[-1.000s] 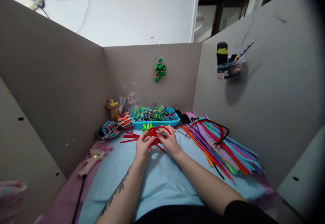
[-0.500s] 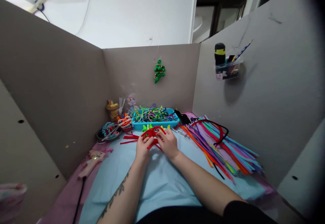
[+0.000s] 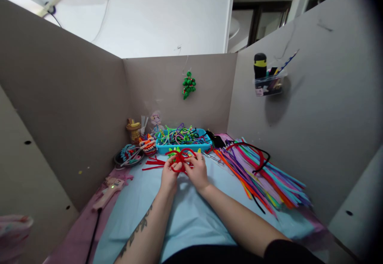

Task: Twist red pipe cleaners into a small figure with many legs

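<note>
Between my hands is a bundle of red pipe cleaners [image 3: 180, 157], bent into loops that fan out from a gathered middle. My left hand [image 3: 169, 173] pinches the bundle from the left, thumb toward its centre. On the other side, my right hand [image 3: 197, 171] has its fingers closed on the red loops. Loose red pipe cleaner pieces [image 3: 154, 163] lie on the blue cloth left of my left hand. Just behind the bundle are small green and yellow pieces [image 3: 173, 150], partly covered by it.
A blue basket [image 3: 182, 149] of tangled pipe cleaners stands behind my hands. Scissors [image 3: 213, 157] and a spread of coloured pipe cleaners [image 3: 263, 172] lie to the right. At left are a dark bowl [image 3: 117, 162] and a pink glue gun [image 3: 108, 194] with a cord. Grey panels enclose three sides.
The red pipe cleaners have turned in my hands, from a flatter side-on look to loops spreading from a centre. My fingers have shifted slightly; the camera view has tilted a little.
</note>
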`<state>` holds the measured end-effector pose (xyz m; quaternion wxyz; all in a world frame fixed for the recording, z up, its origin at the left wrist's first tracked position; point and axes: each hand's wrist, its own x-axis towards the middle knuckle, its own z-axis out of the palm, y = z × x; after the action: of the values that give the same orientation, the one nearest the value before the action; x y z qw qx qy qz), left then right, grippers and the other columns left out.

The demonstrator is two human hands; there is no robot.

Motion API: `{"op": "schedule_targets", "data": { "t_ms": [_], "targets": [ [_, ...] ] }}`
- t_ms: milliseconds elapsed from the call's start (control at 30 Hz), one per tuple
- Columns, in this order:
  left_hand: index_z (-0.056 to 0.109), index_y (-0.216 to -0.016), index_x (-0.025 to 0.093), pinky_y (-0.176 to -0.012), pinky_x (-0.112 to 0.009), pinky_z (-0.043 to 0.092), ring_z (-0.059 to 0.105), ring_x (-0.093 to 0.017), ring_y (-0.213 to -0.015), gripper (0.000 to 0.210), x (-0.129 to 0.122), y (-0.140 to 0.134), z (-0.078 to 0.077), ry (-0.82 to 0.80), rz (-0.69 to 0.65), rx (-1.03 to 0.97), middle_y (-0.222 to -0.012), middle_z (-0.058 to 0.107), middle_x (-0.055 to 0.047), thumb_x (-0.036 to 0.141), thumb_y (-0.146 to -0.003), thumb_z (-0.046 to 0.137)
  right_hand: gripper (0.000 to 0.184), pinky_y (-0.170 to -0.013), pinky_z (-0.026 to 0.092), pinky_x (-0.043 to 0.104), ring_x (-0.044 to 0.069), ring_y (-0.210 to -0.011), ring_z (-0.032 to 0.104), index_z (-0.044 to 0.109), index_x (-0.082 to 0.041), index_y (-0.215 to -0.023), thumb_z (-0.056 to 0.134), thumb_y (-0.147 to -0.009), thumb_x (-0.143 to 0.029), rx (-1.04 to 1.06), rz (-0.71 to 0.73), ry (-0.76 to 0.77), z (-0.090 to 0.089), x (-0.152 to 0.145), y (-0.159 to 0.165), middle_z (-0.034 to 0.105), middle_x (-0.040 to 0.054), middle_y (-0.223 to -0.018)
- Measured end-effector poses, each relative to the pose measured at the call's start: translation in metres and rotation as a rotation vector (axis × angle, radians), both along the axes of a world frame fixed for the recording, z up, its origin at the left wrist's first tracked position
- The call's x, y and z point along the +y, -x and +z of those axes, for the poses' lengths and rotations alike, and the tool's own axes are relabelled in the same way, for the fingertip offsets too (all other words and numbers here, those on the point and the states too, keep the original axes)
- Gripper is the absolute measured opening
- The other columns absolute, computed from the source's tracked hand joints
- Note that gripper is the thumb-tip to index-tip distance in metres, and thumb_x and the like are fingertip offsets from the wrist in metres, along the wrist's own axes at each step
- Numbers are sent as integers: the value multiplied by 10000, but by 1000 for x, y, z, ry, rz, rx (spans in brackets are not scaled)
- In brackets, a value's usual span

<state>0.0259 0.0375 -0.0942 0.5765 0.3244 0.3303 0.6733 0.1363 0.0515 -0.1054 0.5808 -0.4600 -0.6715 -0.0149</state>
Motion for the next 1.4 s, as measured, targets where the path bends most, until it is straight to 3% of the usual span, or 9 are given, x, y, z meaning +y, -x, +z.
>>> {"op": "schedule_targets", "data": {
  "t_ms": [167, 500, 567, 700, 833, 1033, 1200, 1333, 1400],
  "targets": [
    [506, -1027, 162, -699, -273, 441, 628, -146, -709, 594, 3, 1, -7, -23, 9, 22, -829, 669, -52, 248, -510, 786, 89, -827, 401, 345, 194, -894, 477, 657, -202, -717, 570, -737, -193, 137, 37, 61, -6, 5, 3, 481, 38, -852],
    [527, -990, 159, -647, -247, 438, 615, -126, -645, 572, 6, 1, -8, -43, 61, 36, -757, 642, -28, 266, -494, 792, 82, -823, 395, 363, 204, -885, 457, 619, -194, -726, 542, -720, -165, 118, 85, 90, -5, 6, 1, 476, 40, -841],
    [520, -1005, 162, -641, -240, 433, 607, -114, -627, 578, 7, 3, -8, -53, 102, 15, -727, 629, -8, 262, -502, 787, 177, -839, 395, 358, 199, -901, 468, 617, -194, -854, 507, -728, -138, 82, 153, 42, 0, -3, 1, 493, 47, -868],
    [512, -1012, 172, -595, -218, 423, 590, -100, -600, 577, 8, 7, -8, -63, 154, -4, -699, 604, 17, 246, -507, 780, 294, -735, 438, 302, 165, -773, 505, 571, -202, -976, 498, -707, -111, -138, 520, 2, 5, -24, 5, 545, 27, -818],
    [511, -1006, 176, -545, -203, 411, 565, -86, -553, 580, 8, 6, -8, -44, 139, -8, -686, 588, 28, 217, -495, 782, 175, -724, 450, 290, 168, -797, 535, 565, -191, -909, 483, -764, -136, -190, 590, -28, 4, -32, 14, 584, 47, -836],
    [510, -1019, 175, -500, -182, 375, 516, -66, -514, 571, 9, 7, -8, -73, 163, 55, -625, 545, 54, 244, -518, 776, 193, -685, 466, 284, 159, -765, 556, 577, -195, -907, 428, -799, -135, -267, 601, -254, 15, -41, 17, 626, 61, -826],
    [496, -1061, 195, -535, -207, 394, 531, -87, -546, 602, 12, 15, -11, -29, 191, 95, -639, 566, 43, 292, -534, 771, 249, -666, 467, 277, 153, -728, 582, 585, -214, -996, 442, -809, -133, -385, 704, -475, 25, -61, 16, 654, 42, -799],
    [487, -1056, 200, -576, -236, 415, 561, -108, -565, 585, 17, 15, -15, -12, 212, -13, -677, 607, 27, 271, -545, 763, 351, -755, 477, 299, 162, -819, 610, 511, -233, -1138, 436, -810, -137, -259, 704, -307, 19, -55, 6, 667, 46, -899],
    [494, -1024, 192, -601, -246, 429, 579, -112, -585, 560, 19, 13, -16, -33, 202, -84, -717, 628, 11, 245, -536, 764, 287, -756, 479, 310, 163, -807, 611, 534, -216, -1083, 439, -822, -145, -27, 474, -141, 15, -41, 0, 661, 48, -879]
  ]
}}
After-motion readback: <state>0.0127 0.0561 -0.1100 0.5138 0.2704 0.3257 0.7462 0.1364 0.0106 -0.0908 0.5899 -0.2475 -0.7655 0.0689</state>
